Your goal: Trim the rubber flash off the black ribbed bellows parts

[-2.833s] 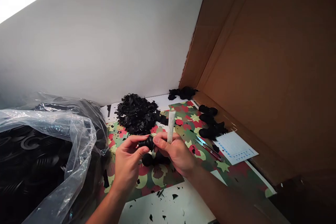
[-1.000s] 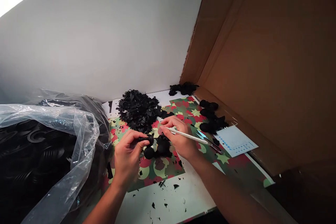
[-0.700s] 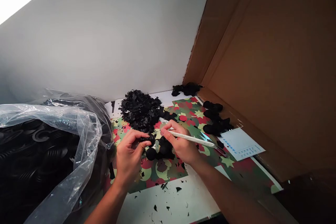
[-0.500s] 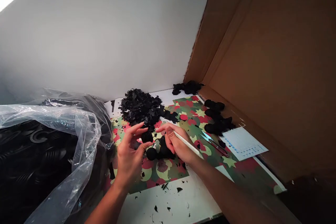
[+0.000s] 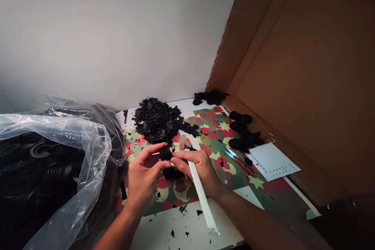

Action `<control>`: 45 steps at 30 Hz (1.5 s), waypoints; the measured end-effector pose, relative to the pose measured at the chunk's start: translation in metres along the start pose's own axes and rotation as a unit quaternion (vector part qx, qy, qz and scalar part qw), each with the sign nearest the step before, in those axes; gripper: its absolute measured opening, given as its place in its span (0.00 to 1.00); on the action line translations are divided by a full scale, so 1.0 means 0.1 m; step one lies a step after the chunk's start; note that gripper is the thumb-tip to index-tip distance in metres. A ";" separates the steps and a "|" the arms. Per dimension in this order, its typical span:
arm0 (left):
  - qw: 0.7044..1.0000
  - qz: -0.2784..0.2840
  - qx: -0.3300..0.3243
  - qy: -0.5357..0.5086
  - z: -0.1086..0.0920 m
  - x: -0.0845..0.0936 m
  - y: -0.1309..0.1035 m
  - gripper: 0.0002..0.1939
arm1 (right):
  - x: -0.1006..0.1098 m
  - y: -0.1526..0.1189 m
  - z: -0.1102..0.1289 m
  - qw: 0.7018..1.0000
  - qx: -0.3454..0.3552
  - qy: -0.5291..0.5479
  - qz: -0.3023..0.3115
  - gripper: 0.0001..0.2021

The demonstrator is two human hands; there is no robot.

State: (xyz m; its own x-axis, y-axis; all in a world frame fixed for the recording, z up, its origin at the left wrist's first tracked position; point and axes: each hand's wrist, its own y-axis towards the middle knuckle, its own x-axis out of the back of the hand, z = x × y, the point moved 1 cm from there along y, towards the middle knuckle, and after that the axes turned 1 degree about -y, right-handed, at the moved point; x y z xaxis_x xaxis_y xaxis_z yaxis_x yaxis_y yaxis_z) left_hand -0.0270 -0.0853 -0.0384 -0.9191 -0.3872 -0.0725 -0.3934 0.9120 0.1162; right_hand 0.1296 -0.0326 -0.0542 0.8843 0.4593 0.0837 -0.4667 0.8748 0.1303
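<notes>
Between the thumb and fingers of my left hand (image 5: 143, 172) is a small black ribbed rubber part (image 5: 165, 153), its ridges facing me. My right hand (image 5: 202, 170) grips a long white-wrapped stick-like tool (image 5: 202, 199). The right fingertips touch the right side of the ribbed part. The tool's wrapped end points down toward me; its working tip is hidden or too small to make out. Under the hands lie more black rubber parts (image 5: 170, 173), partly covered. Just beyond them rises a heap of black rubber trimmings (image 5: 156, 119).
At left, a clear plastic bag (image 5: 96, 144) holds many black ribbed parts. Scissors (image 5: 240, 161) and a white card (image 5: 274, 160) lie at right, beside clumps of black parts (image 5: 244, 133). A cardboard wall (image 5: 307, 66) bounds the right. Scraps litter the patterned sheet (image 5: 183, 191).
My right hand has closed in on the ribbed part and now touches it. The white-wrapped tool has swung so its rear end points down toward me. My left hand holds nearly the same place.
</notes>
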 end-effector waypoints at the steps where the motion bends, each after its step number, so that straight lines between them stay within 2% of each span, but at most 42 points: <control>1: 1.000 0.011 0.016 -0.023 0.00 0.00 0.00 0.17 | 0.00 0.00 0.01 1.000 0.007 0.001 0.001 0.18; 3: 0.997 0.018 0.036 -0.065 0.01 0.00 0.01 0.16 | -0.01 -0.01 0.01 1.000 -0.006 0.016 0.007 0.19; 7: 0.991 -0.009 0.044 -0.126 0.01 -0.02 0.00 0.18 | -0.03 -0.03 -0.01 0.996 -0.060 0.060 0.017 0.21; 11: 0.990 -0.033 0.006 -0.134 -0.03 -0.02 -0.01 0.34 | -0.05 -0.04 -0.10 0.994 -0.065 0.087 0.023 0.20; 13: 0.992 -0.028 -0.023 -0.122 -0.05 -0.01 -0.03 0.38 | -0.05 -0.04 -0.13 0.994 -0.062 0.090 0.027 0.20; 22: 0.992 -0.001 -0.112 -0.059 -0.01 -0.02 -0.11 0.35 | -0.02 0.00 0.05 0.996 -0.052 0.068 0.040 0.17; 24: 0.993 0.011 -0.106 -0.058 0.01 -0.02 -0.10 0.34 | -0.03 0.00 0.08 0.997 -0.036 0.063 0.036 0.17; 28: 0.993 0.036 -0.066 -0.086 0.04 -0.02 -0.06 0.32 | -0.04 -0.02 0.09 0.996 -0.020 0.066 0.053 0.26; 33: 0.993 0.093 -0.055 -0.040 -0.04 -0.02 -0.02 0.16 | 0.00 -0.01 0.10 0.996 -0.010 0.073 0.042 0.30; 38: 0.997 0.068 -0.027 -0.006 -0.10 0.01 0.00 0.17 | 0.01 -0.01 0.09 0.996 -0.011 0.057 0.067 0.31; 45: 0.988 0.041 0.064 -0.138 -0.07 0.01 0.02 0.20 | -0.03 -0.01 0.03 0.992 -0.015 0.110 0.064 0.31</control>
State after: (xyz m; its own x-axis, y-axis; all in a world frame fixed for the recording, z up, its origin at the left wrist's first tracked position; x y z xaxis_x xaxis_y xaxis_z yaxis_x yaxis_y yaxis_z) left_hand -0.0287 -0.0852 -0.0317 -0.9002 -0.2760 -0.3368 -0.2957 0.9553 0.0075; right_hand 0.1273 -0.0359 -0.0515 0.8011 0.5863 -0.1205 -0.5774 0.8100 0.1025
